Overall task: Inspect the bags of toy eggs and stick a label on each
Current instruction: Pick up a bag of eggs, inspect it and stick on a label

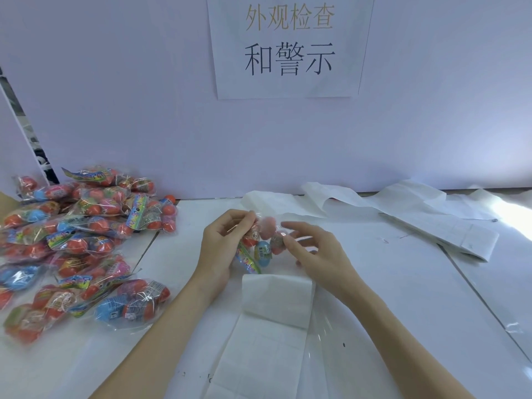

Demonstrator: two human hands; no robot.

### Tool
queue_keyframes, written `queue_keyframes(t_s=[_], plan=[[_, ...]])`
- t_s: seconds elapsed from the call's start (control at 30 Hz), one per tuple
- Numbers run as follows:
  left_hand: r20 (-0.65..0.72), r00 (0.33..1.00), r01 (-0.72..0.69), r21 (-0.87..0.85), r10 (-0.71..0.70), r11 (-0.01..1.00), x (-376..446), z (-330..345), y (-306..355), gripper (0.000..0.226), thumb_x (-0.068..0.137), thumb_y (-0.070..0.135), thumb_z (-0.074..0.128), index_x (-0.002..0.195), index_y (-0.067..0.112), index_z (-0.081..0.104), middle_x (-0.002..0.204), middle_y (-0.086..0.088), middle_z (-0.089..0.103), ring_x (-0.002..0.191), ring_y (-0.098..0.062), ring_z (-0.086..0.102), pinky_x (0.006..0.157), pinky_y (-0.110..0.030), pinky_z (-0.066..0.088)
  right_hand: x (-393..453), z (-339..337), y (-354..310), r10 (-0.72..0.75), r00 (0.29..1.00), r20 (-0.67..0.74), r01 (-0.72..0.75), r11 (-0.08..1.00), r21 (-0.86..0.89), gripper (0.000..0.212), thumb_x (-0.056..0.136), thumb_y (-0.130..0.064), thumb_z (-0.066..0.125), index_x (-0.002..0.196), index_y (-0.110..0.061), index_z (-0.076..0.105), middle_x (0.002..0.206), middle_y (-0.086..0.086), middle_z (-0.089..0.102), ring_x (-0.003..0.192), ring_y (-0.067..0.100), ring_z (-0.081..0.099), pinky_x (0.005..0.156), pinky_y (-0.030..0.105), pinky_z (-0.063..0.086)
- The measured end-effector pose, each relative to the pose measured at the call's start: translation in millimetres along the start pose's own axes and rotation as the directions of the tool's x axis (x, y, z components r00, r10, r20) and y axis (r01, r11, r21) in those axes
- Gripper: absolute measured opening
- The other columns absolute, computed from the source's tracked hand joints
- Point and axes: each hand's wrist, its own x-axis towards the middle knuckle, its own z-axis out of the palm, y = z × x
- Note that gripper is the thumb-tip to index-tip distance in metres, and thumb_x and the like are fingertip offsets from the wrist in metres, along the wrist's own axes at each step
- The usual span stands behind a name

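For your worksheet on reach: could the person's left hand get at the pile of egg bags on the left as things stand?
Probably not at once: the left hand grips the bag of eggs. The pile of bags lies beside it on the table, with nothing between.

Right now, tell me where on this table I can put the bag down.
Bare tabletop lies right of the right hand, short of the folded paper. A narrower bare strip runs between the pile of bags and the left hand. The far left is crowded; label sheets cover the near middle.
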Motion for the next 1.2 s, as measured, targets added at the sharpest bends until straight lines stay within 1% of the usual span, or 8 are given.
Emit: queue_keyframes(t_s=[0.17,0.27,0.53,0.77,0.9,1.0,1.07,1.2], plan=[[0.047,0.998,-0.047,0.171,0.04,0.984,-3,3,0,0.024,0.09,0.046,0.077,0.098,0.024,0.08,0.101,-0.004,0.078,0.096,-0.024,0.075,0.09,-0.049,0.061,-1,3,-2,-0.078,0.995,0.069,0.077,0.997,0.016,0.016,0.097,-0.03,0.071,0.113,-0.029,0.074,0.091,-0.005,0.079,0.082,0.01,0.077,0.073,0.022,0.056],[0.148,0.987,-0.083,0.178,0.057,0.981,-7,4,3,0.028,0.092,0.044,0.076,0.117,0.033,0.075,0.114,0.004,0.077,0.108,-0.019,0.073,0.091,-0.036,0.062,-1,5,1,-0.044,0.999,-0.018,0.045,0.998,0.042,0.008,0.098,-0.025,0.07,0.102,-0.021,0.075,0.083,-0.006,0.08,0.079,0.007,0.076,0.068,0.018,0.053],[0.174,0.982,-0.105,0.184,0.073,0.977,-7,6,0,0.012,0.096,0.023,0.076,0.105,0.03,0.077,0.102,-0.005,0.078,0.091,-0.024,0.074,0.073,-0.023,0.058,1,10,1,0.037,0.996,-0.081,-0.023,0.986,0.165,0.009,0.101,-0.015,0.064,0.108,-0.009,0.066,0.101,0.006,0.078,0.086,0.024,0.078,0.088,0.056,0.059],[-0.071,0.98,-0.169,0.185,0.185,0.968,-4,10,-3,0.04,0.083,0.039,0.08,0.115,0.021,0.063,0.112,-0.001,0.067,0.094,-0.012,0.07,0.067,-0.025,0.06,-2,5,-4,-0.198,0.967,-0.163,0.213,0.973,0.084,0.028,0.093,-0.016,0.078,0.114,-0.03,0.064,0.123,-0.005,0.067,0.111,0.007,0.069,0.091,0.023,0.056],[0.023,0.995,-0.098,0.108,0.096,0.989,-3,8,-5,0.024,0.104,0.03,0.062,0.11,0.009,0.072,0.099,-0.015,0.072,0.079,-0.025,0.071,0.064,-0.031,0.058,-3,1,-5,-0.234,0.963,-0.135,0.243,0.969,0.054,0.036,0.092,-0.013,0.078,0.111,-0.041,0.065,0.13,-0.005,0.061,0.119,0.01,0.065,0.097,0.028,0.055],[0.163,0.984,0.086,-0.112,-0.067,0.99,-4,9,4,0.059,0.103,0.058,0.044,0.109,0.013,0.081,0.107,-0.015,0.076,0.09,-0.024,0.073,0.071,-0.032,0.06,-3,4,-5,-0.242,0.966,-0.094,0.245,0.969,0.024,0.037,0.093,0.003,0.07,0.111,-0.03,0.074,0.126,0.0,0.066,0.109,0.014,0.07,0.095,0.035,0.059],[0.183,0.98,0.098,-0.115,-0.076,0.989,-2,8,5,0.059,0.093,0.067,0.054,0.112,0.018,0.081,0.114,-0.012,0.077,0.096,-0.021,0.074,0.079,-0.032,0.06,-4,7,-4,-0.265,0.962,-0.065,0.262,0.964,-0.054,0.049,0.095,0.014,0.055,0.111,-0.025,0.08,0.126,0.0,0.067,0.105,0.012,0.07,0.097,0.032,0.057],[0.149,0.989,-0.018,0.033,0.013,0.999,-4,2,-1,0.029,0.096,0.034,0.074,0.124,0.027,0.073,0.118,-0.009,0.077,0.1,-0.022,0.074,0.082,-0.028,0.056,-5,11,-5,-0.236,0.97,-0.058,0.236,0.972,-0.002,0.047,0.103,0.01,0.042,0.112,-0.022,0.075,0.112,-0.003,0.075,0.099,0.015,0.072,0.092,0.034,0.059]])
